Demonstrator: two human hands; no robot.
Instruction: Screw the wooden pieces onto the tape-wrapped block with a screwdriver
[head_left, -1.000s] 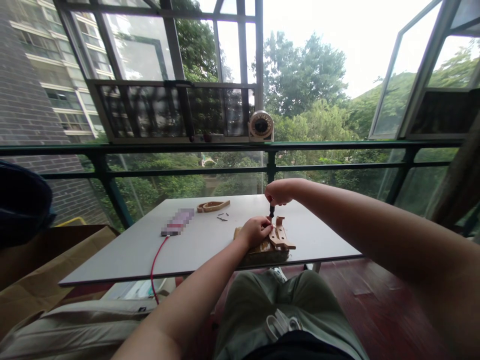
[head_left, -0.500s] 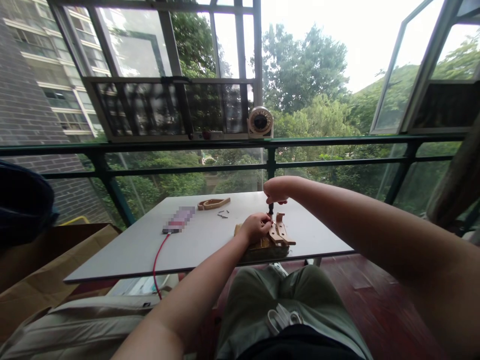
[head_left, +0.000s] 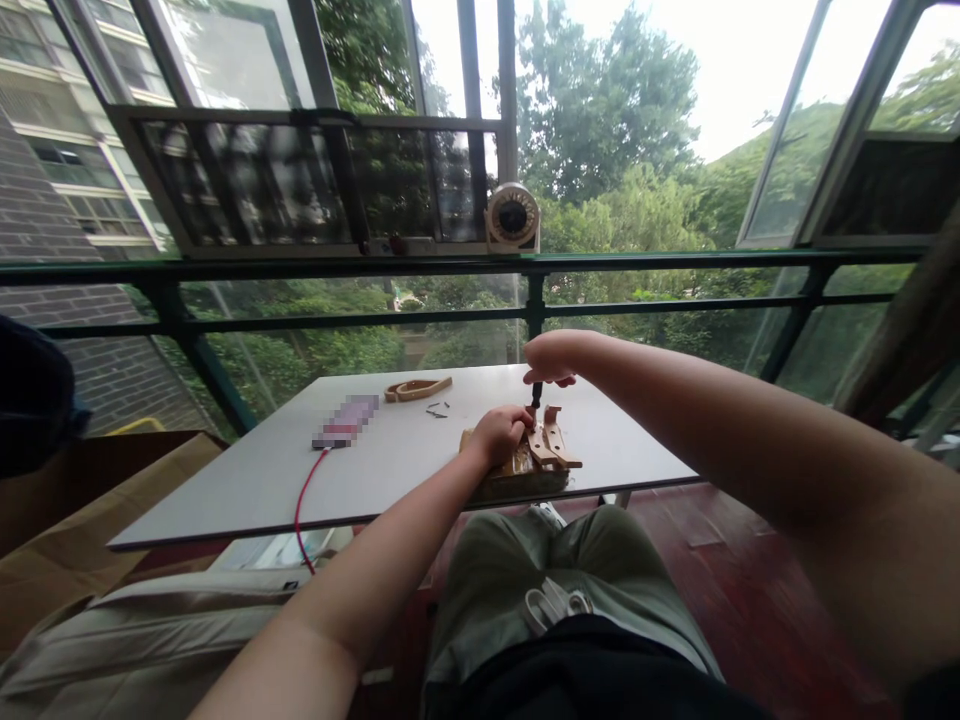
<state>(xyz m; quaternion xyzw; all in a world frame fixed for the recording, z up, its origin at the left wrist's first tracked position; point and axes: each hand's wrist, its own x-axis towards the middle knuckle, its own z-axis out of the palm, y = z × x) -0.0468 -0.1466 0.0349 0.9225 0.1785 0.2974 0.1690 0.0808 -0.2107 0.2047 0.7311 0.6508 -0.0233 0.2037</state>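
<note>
The right hand point(head_left: 551, 358) is gripping an upright black-handled screwdriver point(head_left: 537, 393). Below that grip, two curved wooden pieces point(head_left: 554, 443) are lying on a brown block point(head_left: 529, 484). Beside the screwdriver, the left hand point(head_left: 501, 436) is curling; I cannot tell whether it is pinching anything.

Blurred device point(head_left: 346, 420) on left side of table point(head_left: 247, 490); red cable point(head_left: 300, 498) attached, hanging over near edge. Round fan point(head_left: 513, 215) above green railing point(head_left: 652, 262). Trees point(head_left: 607, 120) beyond railing. Brown box point(head_left: 127, 505) left of table.
</note>
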